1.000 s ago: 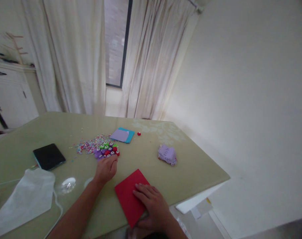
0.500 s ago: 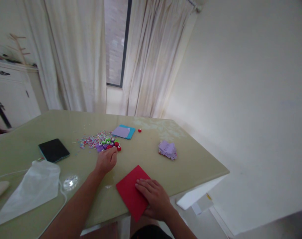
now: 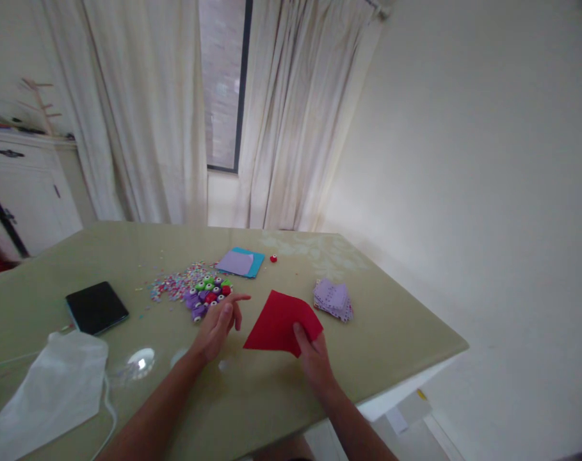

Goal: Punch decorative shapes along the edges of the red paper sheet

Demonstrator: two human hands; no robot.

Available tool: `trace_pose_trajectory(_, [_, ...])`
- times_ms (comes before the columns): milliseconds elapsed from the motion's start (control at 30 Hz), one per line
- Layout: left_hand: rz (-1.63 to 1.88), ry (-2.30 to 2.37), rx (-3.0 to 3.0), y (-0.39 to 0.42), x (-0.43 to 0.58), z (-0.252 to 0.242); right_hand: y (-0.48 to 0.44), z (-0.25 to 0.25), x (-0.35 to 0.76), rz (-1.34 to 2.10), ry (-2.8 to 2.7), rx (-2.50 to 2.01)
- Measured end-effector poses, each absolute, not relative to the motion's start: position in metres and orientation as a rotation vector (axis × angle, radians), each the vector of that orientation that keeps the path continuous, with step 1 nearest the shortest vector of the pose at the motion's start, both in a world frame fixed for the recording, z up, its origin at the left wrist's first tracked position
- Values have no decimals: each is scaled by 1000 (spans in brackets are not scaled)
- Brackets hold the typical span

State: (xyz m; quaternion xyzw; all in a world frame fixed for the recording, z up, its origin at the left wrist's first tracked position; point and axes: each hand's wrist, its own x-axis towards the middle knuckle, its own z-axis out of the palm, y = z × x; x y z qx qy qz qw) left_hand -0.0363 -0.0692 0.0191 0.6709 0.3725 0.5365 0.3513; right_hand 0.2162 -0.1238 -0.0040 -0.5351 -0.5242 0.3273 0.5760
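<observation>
Red paper (image 3: pixel 278 323), a square sheet, is lifted above the table and bends at its right side. My right hand (image 3: pixel 314 358) grips its right edge, thumb on top. My left hand (image 3: pixel 218 330) hovers to the left of the sheet, apart from it. Its index finger points right and the other fingers are loosely bent, with nothing seen in them. Just beyond that hand lies a cluster of small purple, green and red craft punches (image 3: pixel 207 296) with white round tops. Colourful paper confetti (image 3: pixel 178 283) is scattered behind and left of them.
Purple cards with punched edges (image 3: pixel 333 299) are stacked at right. Blue and lilac sheets (image 3: pixel 237 262) lie farther back, near a lone red punch (image 3: pixel 273 258). At left are a dark tablet (image 3: pixel 97 307), a white sheet-like item (image 3: pixel 48 390) and a cable (image 3: pixel 109 406).
My right hand has picked the red paper up off the table and now pinches its right edge. My left hand has drawn back from the punches, its fingers opening toward the paper.
</observation>
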Motion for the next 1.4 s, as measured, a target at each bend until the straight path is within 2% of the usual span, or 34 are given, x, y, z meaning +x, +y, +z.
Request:
trace_pose_trajectory(100, [1398,1017,1553,-69,-36,24,-80,20,175,790,-1339,-1100])
trace_pose_trajectory(200, [1477,1154,1369,-66,-42,29,-45,32,143,596,-1457,-941])
trace_pose_trajectory(433, [1499,1070,1037,-58,-53,32,-25,11,138,461,-1696,-825])
trace_pose_trajectory(733, [1829,1507,1030,-52,-61,31,-10,-14,146,459,-1961,-1255])
trace_pose_trajectory(833, [1702,1786,1137,-46,-75,26,-16,-12,139,434,-2283,-1197])
trace_pose_trajectory(933, [1735,1735,1164,-42,-84,24,-23,-4,137,422,-2434,-1065])
trace_pose_trajectory(1067, [1863,1536,1160,-41,-87,25,-25,6,139,482,-2368,-1089])
trace_pose_trajectory(1233, [1861,1766,1117,-39,-88,24,-23,7,142,486,-2248,-1237])
trace_pose_trajectory(1400, [1823,1524,1036,-40,-86,26,-19,-2,144,672,-1967,-1274])
